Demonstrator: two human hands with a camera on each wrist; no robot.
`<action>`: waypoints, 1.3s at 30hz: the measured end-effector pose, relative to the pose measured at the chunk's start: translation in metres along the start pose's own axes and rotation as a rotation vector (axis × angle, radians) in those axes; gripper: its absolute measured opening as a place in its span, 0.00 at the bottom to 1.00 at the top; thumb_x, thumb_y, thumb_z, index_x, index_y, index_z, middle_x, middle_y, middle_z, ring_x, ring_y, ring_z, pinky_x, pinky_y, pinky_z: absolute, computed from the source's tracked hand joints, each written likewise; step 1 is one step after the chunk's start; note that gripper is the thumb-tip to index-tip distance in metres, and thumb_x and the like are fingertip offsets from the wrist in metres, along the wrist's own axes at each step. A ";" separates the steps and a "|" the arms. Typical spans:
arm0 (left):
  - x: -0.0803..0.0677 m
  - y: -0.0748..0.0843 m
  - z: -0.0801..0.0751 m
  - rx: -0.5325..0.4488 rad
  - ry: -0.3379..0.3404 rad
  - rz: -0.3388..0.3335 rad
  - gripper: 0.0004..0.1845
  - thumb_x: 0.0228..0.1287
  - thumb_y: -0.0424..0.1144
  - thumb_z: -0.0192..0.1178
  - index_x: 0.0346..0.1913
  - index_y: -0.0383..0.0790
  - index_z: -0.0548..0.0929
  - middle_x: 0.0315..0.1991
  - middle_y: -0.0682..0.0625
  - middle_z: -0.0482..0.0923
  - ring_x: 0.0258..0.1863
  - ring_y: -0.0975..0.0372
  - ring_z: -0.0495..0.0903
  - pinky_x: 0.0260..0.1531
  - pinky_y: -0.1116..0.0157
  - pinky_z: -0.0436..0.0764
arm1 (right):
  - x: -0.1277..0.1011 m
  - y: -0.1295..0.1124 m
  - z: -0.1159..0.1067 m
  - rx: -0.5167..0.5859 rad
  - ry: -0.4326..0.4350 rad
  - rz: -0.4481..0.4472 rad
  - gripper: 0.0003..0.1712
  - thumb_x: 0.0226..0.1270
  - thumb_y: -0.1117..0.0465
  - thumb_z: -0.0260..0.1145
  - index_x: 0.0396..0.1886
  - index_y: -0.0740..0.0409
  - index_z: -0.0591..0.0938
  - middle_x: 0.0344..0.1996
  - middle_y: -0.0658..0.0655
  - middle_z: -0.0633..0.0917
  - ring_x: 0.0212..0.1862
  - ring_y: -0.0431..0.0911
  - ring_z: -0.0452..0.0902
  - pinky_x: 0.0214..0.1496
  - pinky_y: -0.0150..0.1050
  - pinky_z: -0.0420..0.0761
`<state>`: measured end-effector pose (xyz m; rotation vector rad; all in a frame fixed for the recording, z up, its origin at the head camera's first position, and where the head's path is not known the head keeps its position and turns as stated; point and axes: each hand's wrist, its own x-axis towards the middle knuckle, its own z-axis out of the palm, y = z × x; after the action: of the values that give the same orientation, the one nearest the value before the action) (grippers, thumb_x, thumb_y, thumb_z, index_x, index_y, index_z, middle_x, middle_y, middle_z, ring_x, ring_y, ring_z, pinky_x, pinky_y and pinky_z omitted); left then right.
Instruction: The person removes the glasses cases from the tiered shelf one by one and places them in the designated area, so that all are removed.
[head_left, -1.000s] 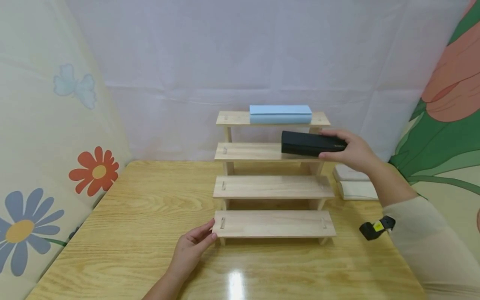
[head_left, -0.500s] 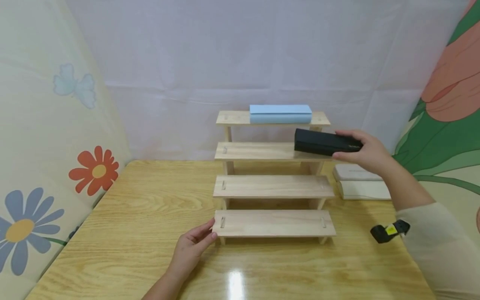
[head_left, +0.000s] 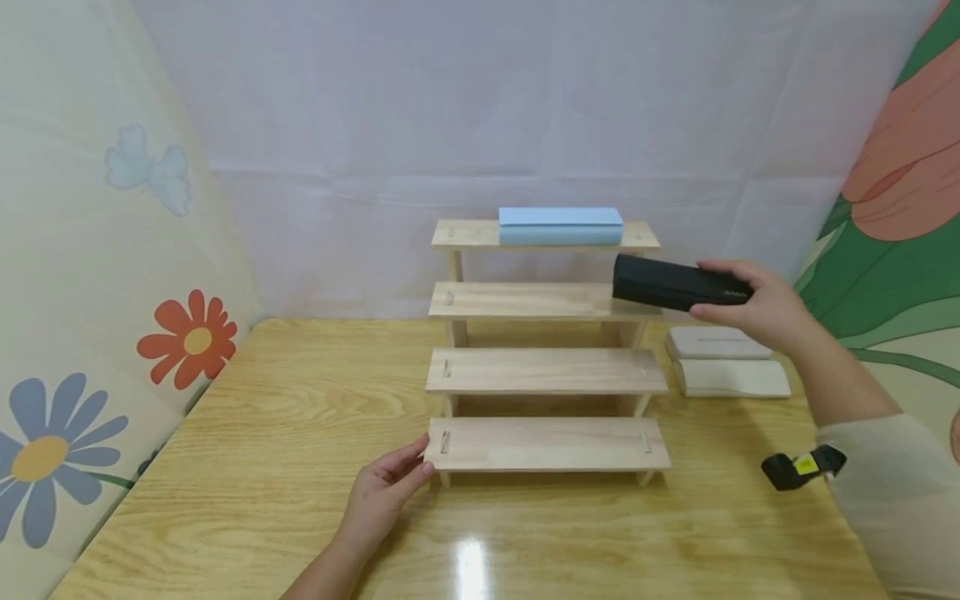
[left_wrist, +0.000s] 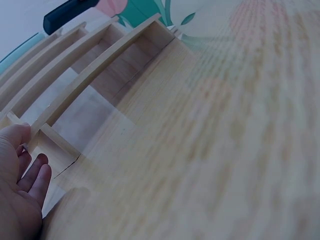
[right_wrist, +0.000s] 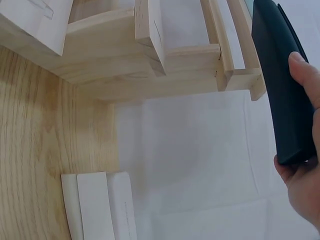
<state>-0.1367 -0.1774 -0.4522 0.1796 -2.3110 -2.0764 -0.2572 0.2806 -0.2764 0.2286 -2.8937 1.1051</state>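
Black oblong case (head_left: 678, 283) with a matt finish, and there it was, up at the right end of a four-tier stepped shelf of pale bare wood (head_left: 547, 371), overlapping the second tier from the top in the head view! Its lettering was too small to read. Behind the shelf hung a white, creased cloth backdrop (head_left: 375, 125); beneath the shelf ran a yellowish wood-grain tabletop (head_left: 322, 392).

And the score? Partway through, by the look of it. One light-blue oblong case (head_left: 560, 227) sat on the shelf's top tier. Two more lay on the tabletop just right of the shelf: an off-white case with rounded corners (head_left: 718, 342) and, nearer the viewer, a cream oblong case (head_left: 731, 377). The black one was not yet settled, with no contact with the boards to be made out. Whether cases were going up or coming off, this moment alone could not say; the pale pair might well have been part of the same job.

To the hands! Beyond the shelf's right end, the right hand (head_left: 772, 304) gripped the black case, thumb against fingers. The left hand (head_left: 378, 496) pinched the left end of the shelf's lowest board, seemingly to steady it.
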 end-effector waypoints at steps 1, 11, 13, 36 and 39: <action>0.000 0.000 0.000 0.003 0.002 0.000 0.22 0.60 0.29 0.66 0.58 0.31 0.79 0.58 0.43 0.79 0.44 0.74 0.82 0.46 0.76 0.83 | -0.001 0.001 -0.001 -0.007 0.000 0.006 0.47 0.61 0.46 0.72 0.76 0.50 0.62 0.75 0.68 0.58 0.73 0.68 0.53 0.67 0.67 0.63; 0.000 0.000 0.000 0.002 0.003 -0.001 0.22 0.60 0.30 0.67 0.58 0.31 0.79 0.56 0.51 0.81 0.44 0.74 0.82 0.46 0.76 0.83 | -0.011 0.015 -0.014 -0.065 0.017 0.032 0.49 0.61 0.44 0.71 0.77 0.49 0.58 0.76 0.69 0.54 0.73 0.71 0.49 0.65 0.72 0.59; 0.000 -0.001 0.000 0.000 0.002 0.004 0.22 0.60 0.30 0.67 0.58 0.31 0.79 0.54 0.55 0.82 0.44 0.74 0.82 0.46 0.76 0.83 | -0.013 0.018 -0.016 -0.060 0.022 0.033 0.49 0.62 0.44 0.71 0.77 0.50 0.58 0.76 0.68 0.54 0.73 0.71 0.48 0.65 0.73 0.58; 0.000 -0.001 0.000 -0.004 0.003 0.014 0.22 0.60 0.29 0.66 0.58 0.30 0.79 0.45 0.74 0.82 0.43 0.76 0.82 0.45 0.77 0.82 | -0.041 0.055 -0.027 -0.105 0.080 0.069 0.49 0.65 0.45 0.68 0.77 0.56 0.55 0.73 0.76 0.54 0.66 0.74 0.54 0.55 0.66 0.69; 0.000 -0.001 0.000 -0.006 0.002 0.009 0.22 0.60 0.29 0.67 0.57 0.30 0.79 0.45 0.73 0.82 0.44 0.76 0.82 0.46 0.77 0.82 | -0.045 0.058 -0.024 -0.125 0.099 0.090 0.50 0.65 0.44 0.68 0.77 0.56 0.55 0.72 0.77 0.53 0.65 0.75 0.56 0.52 0.67 0.69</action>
<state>-0.1369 -0.1779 -0.4532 0.1704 -2.2993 -2.0779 -0.2218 0.3453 -0.3008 0.0383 -2.8958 0.9133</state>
